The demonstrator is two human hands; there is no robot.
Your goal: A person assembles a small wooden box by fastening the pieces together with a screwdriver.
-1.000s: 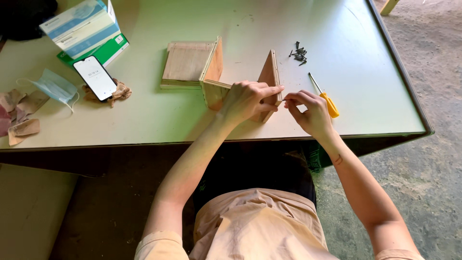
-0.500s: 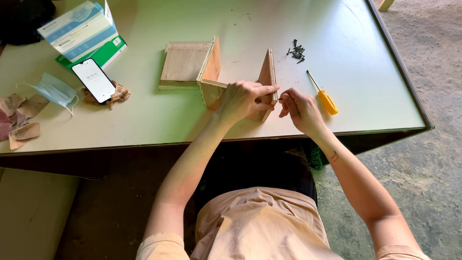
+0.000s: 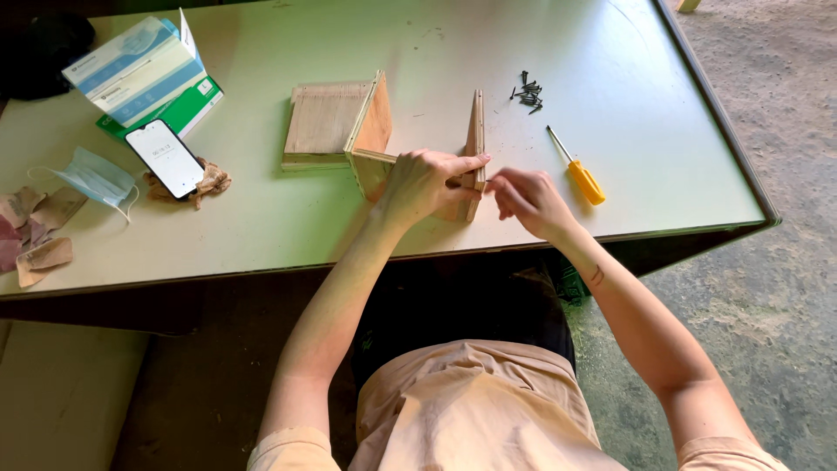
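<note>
Near the front edge of the pale green table (image 3: 261,227) stands a small plywood assembly (image 3: 377,131): light brown panels joined at angles, one flat square lying at the back, two upright triangular pieces with pale raw edges. The left hand (image 3: 423,179) is closed over the cross panel, its forefinger stretched along the right-hand upright (image 3: 475,131), while the right hand (image 3: 527,199) has its fingertips pinched together just beside that upright; whether they hold anything I cannot tell. A heap of dark screws (image 3: 528,92) and a yellow-handled screwdriver (image 3: 577,167) lie near, to the right
</note>
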